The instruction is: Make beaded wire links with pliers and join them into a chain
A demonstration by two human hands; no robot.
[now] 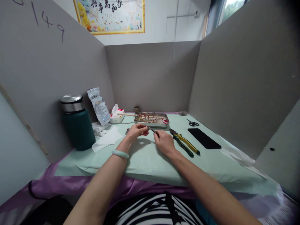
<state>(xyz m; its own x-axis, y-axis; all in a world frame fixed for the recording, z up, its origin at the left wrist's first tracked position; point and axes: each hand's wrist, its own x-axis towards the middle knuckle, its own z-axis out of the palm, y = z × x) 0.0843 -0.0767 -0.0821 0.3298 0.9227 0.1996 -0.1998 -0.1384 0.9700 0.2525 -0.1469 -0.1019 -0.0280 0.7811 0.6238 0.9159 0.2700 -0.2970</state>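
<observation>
My left hand [137, 130] and my right hand [164, 142] meet over the pale green mat [145, 159], just in front of a metal tray [152, 120]. The right hand's fingers are closed round a small metal tool [152, 129], perhaps tweezers, whose tip points at the left hand. The left hand's fingers are pinched together on something too small to make out. A pale green bangle [120, 153] sits on my left wrist. The tray holds small beads and bits, with a thin wooden stick [131, 115] laid across it.
Yellow-and-green pliers [185, 144] lie right of my right hand, then a black phone [204, 138] and small scissors [192, 123]. A dark green flask [77, 123], a foil packet [99, 105], tissues [107, 139] and a small white box [117, 116] stand at the left. Grey partition walls enclose the desk.
</observation>
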